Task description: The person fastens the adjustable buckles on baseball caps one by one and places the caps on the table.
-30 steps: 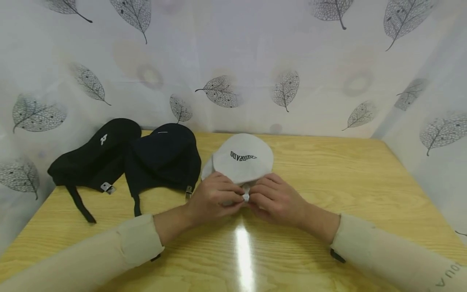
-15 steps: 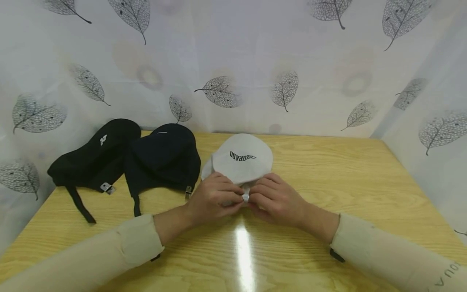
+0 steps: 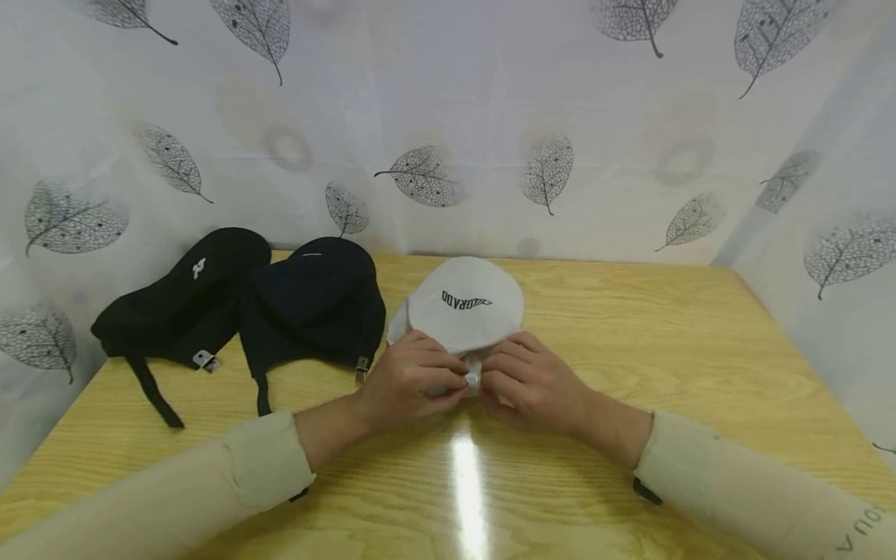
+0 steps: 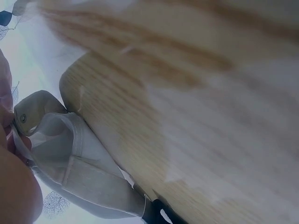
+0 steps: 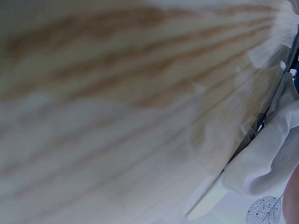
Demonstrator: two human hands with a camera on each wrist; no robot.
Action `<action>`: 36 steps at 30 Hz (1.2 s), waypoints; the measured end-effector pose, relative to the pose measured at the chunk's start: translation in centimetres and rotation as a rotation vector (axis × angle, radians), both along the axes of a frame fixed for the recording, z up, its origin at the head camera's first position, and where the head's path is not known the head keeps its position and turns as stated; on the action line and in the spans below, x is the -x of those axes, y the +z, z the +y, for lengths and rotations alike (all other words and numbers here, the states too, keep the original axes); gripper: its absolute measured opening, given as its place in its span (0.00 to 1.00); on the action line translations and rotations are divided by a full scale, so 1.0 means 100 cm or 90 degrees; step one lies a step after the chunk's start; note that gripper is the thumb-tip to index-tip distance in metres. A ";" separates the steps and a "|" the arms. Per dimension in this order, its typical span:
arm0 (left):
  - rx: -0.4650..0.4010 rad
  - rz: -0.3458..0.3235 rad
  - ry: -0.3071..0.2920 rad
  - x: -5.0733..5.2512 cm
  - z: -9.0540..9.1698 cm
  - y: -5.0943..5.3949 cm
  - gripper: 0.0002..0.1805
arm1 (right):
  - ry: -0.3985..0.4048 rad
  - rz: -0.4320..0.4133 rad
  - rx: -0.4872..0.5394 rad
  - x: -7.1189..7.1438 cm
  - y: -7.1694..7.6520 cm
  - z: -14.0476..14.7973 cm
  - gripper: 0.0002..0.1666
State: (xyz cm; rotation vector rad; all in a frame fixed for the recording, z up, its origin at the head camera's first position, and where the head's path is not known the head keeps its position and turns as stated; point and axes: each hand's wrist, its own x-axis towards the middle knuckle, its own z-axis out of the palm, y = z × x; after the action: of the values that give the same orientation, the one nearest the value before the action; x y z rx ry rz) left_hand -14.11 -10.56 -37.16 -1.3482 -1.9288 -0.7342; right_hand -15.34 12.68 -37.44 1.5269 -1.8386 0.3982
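Observation:
A white cap (image 3: 465,299) with dark lettering rests on the table, its back strap toward me. At that strap sits a small shiny buckle (image 3: 474,379), between my two hands in the head view. My left hand (image 3: 413,377) pinches the strap from the left, thumb below and fingers above. From the right, my right hand (image 3: 535,381) pinches the strap, fingers curled. The left wrist view shows the cap's inside (image 4: 93,179) and a curved band with a round metal snap (image 4: 23,118). Fingers hide much of the strap.
Left of the white cap lies a navy cap (image 3: 315,303) with its strap hanging loose. Beyond it is a black cap (image 3: 189,295), also with a loose strap. A leaf-print curtain (image 3: 448,117) bounds the wooden table (image 3: 665,334) at the back and sides.
The right fingertips have shifted slightly right, showing a little more of the buckle. The left hand and all the caps stay where they were.

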 end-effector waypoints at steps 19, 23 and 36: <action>-0.003 0.009 0.016 -0.001 0.002 0.000 0.06 | 0.037 0.025 0.018 0.001 0.000 -0.002 0.05; -0.001 0.013 0.021 -0.001 0.002 0.000 0.06 | 0.042 0.022 0.017 0.001 0.001 -0.002 0.06; -0.003 0.011 0.019 -0.001 0.001 0.001 0.06 | 0.008 0.017 0.007 0.001 0.001 0.000 0.05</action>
State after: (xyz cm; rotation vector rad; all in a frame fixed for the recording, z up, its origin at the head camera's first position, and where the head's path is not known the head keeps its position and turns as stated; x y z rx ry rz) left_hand -14.05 -10.49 -37.09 -1.3159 -1.9279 -0.7097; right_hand -15.45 12.64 -37.38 1.5299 -1.8034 0.3912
